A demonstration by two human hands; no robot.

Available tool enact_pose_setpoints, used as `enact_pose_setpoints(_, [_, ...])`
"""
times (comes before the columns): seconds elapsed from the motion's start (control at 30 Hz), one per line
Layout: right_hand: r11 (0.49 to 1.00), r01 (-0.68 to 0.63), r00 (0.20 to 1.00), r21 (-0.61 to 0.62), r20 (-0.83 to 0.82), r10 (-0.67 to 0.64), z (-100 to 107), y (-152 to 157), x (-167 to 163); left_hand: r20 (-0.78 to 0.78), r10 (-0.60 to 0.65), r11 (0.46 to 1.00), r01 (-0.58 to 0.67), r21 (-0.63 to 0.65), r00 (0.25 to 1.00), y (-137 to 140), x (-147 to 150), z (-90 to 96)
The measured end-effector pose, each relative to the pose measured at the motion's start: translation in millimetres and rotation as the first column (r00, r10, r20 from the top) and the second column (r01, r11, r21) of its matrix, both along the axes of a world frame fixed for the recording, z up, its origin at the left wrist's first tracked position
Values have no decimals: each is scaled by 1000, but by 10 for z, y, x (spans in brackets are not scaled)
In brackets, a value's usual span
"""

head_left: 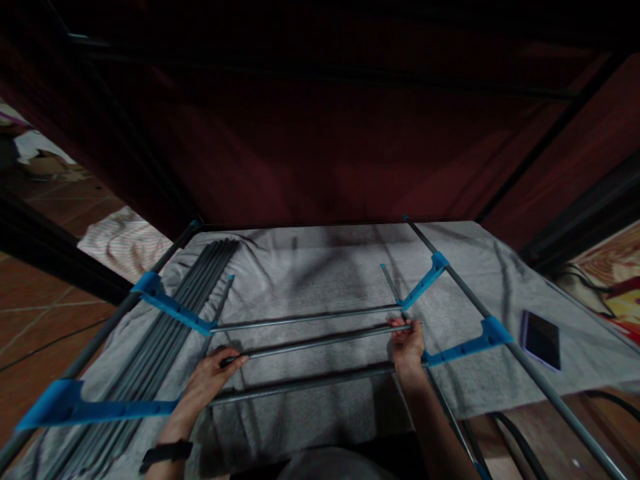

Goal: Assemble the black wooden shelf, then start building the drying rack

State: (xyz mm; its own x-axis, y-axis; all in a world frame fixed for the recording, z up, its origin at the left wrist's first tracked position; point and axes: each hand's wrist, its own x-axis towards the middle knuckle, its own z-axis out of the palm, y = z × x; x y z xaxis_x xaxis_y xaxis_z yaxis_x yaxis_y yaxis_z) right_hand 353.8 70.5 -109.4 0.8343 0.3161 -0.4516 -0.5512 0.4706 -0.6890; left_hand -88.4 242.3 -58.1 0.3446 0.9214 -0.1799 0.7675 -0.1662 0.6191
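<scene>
A grey metal tube (320, 342) runs crosswise in front of me, gripped near its left end by my left hand (213, 377) and near its right end by my right hand (407, 340). It lies between two crossbars of a frame: a far crossbar (305, 319) and a near crossbar (305, 387). Blue plastic brackets join the frame's tubes, among them a left far bracket (173, 307), a left near bracket (100, 408), a right far bracket (425, 281) and a right near bracket (467, 349). My left wrist wears a dark band.
Several loose grey tubes (175, 333) lie in a bundle on the left of the grey cloth (320, 267). A phone (541, 340) rests at the right. Behind stands a dark red panel (320, 160); black cables (520, 440) lie at the lower right.
</scene>
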Motion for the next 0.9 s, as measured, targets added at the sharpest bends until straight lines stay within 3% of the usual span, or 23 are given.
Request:
enact_pose_setpoints(0.2, [1000,-24,1000,-14,6,24,1,13,14,2,-11,998,11,-56,1000,17,-35,-49])
enact_pose_setpoints(0.53, [999,-26,1000,-26,1,26,34,30,-29,15,-37,996,35,87,999,6,-2,-39])
enact_pose_setpoints(0.9, [998,-64,992,4,-110,64,117,33,-18,12,-13,999,13,30,1000,29,-36,-120])
